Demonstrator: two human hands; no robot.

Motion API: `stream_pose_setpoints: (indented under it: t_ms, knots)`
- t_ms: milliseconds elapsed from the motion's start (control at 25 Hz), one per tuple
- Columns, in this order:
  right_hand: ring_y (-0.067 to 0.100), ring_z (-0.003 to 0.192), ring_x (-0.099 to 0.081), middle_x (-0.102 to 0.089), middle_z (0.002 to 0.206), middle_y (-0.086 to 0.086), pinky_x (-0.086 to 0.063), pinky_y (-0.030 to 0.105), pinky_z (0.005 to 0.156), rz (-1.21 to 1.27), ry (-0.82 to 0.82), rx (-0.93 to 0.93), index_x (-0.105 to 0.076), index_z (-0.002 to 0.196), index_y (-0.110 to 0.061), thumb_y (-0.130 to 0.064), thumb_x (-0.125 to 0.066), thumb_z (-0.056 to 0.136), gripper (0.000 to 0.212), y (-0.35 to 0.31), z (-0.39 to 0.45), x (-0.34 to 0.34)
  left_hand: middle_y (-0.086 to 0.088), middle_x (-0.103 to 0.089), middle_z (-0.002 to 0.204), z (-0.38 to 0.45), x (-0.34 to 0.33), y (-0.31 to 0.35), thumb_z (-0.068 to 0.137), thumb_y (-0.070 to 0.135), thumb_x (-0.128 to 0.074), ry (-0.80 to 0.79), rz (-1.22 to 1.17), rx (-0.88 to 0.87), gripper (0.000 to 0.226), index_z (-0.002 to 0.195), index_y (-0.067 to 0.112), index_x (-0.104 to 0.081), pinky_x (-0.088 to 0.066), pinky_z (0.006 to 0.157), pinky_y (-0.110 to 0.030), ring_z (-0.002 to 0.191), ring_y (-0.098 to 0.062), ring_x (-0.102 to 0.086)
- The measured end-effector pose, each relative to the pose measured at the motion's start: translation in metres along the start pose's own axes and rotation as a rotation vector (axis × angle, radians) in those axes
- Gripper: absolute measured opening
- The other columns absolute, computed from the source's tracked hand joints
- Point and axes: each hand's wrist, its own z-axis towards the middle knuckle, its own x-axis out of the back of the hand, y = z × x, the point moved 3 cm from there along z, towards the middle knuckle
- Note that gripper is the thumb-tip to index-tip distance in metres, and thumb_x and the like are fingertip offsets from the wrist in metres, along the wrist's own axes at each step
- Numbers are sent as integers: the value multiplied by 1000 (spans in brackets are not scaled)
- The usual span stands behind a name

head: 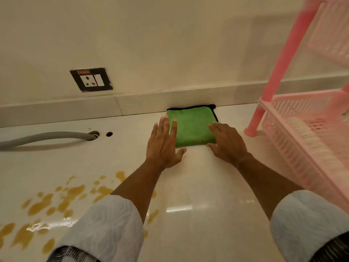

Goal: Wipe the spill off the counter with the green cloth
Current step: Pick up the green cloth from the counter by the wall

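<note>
Green cloth (191, 127) lies folded flat on the counter (198, 186), against the back wall. The left hand (162, 146) and the right hand (225, 143) rest beside it with fingers spread, gripping nothing. It seems soft and light; pinching its near edge should work. The spill (56, 201) is left of the cloth, nearer the person.

No readable text anywhere. Only a small red label (83, 72) at the top of the black wall socket plate (91, 79), its print too blurred to make out. No brand marks, numbers or signs on the green cloth (192, 127), counter (188, 186) or pink rack (302, 118).
</note>
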Motion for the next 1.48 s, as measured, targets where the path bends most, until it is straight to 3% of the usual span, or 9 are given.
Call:
stream_pose_setpoints:
  t_ms: [120, 240, 440, 560, 760, 1120, 1240, 1360, 1480]
  knots:
    - [30, 107, -56, -64, 117, 13, -46, 43, 90, -8, -60, 40, -64, 117, -9, -24, -67, 84, 37, 8, 7, -6, -22, -19, 157, 8, -4, 2, 83, 59, -51, -50, -52, -40, 96, 151, 7, -8, -21, 120, -45, 147, -35, -15]
    - [26, 92, -57, -65, 99, 8, -49, 39, 75, -19, -138, 51, -67, 104, -11, -20, -59, 87, 21, 16, 13, -6, -14, -42, 140, 16, -6, 4, 79, 50, -63, -45, -121, -68, 84, 142, 8, -28, -42, 104, -42, 127, -30, -38]
    - [26, 83, -61, -64, 91, 6, -53, 40, 69, -74, -176, 83, -70, 99, -12, -14, -52, 87, 23, 25, 22, -8, -7, -50, 119, 24, -11, 3, 82, 27, -68, -111, -310, -54, 45, 118, 10, -48, -49, 89, -39, 109, -23, -46]
    - [26, 81, -62, -64, 90, 6, -53, 40, 67, -100, -186, 104, -71, 99, -13, -11, -51, 86, 24, 25, 24, -11, -8, -55, 104, 27, -12, 0, 84, 18, -64, -136, -272, -89, 23, 103, 8, -55, -51, 81, -39, 100, -25, -50]
    - [27, 88, -60, -64, 95, 7, -49, 37, 66, -82, -154, 86, -69, 103, -12, -9, -52, 87, 24, 29, 26, -13, -12, -60, 93, 32, -13, -3, 82, 5, -54, -130, -207, -139, 16, 96, 5, -63, -53, 72, -43, 85, -27, -54]
    - [24, 83, -63, -72, 96, 12, -48, 31, 75, 176, -68, 13, -72, 103, -7, -9, -53, 86, 25, 35, 32, -1, -15, -69, 95, 41, -8, -18, 83, 4, -56, -71, -367, -63, 22, 100, 4, -70, -54, 78, -43, 86, -30, -62]
    - [23, 85, -67, -75, 99, 11, -42, 24, 78, 245, -69, 31, -73, 106, -6, -7, -60, 87, 23, 36, 40, 24, -12, -73, 97, 47, 12, -26, 82, 4, -64, -39, -446, -11, 19, 98, 7, -73, -55, 83, -41, 89, -28, -66]
    - [23, 87, -68, -76, 99, 11, -49, 27, 82, 350, -41, -17, -75, 103, -8, -6, -68, 83, 21, 38, 54, 54, -9, -74, 93, 56, 43, -36, 79, 6, -70, 11, -505, 35, 15, 93, 9, -75, -55, 85, -39, 89, -25, -67]
    - [16, 84, -64, -75, 98, 10, -46, 20, 78, 401, -66, -30, -76, 101, -7, -4, -71, 81, 22, 33, 67, 82, -8, -75, 89, 60, 76, -47, 77, 6, -73, 33, -529, 58, 15, 91, 9, -77, -55, 85, -36, 85, -20, -66]
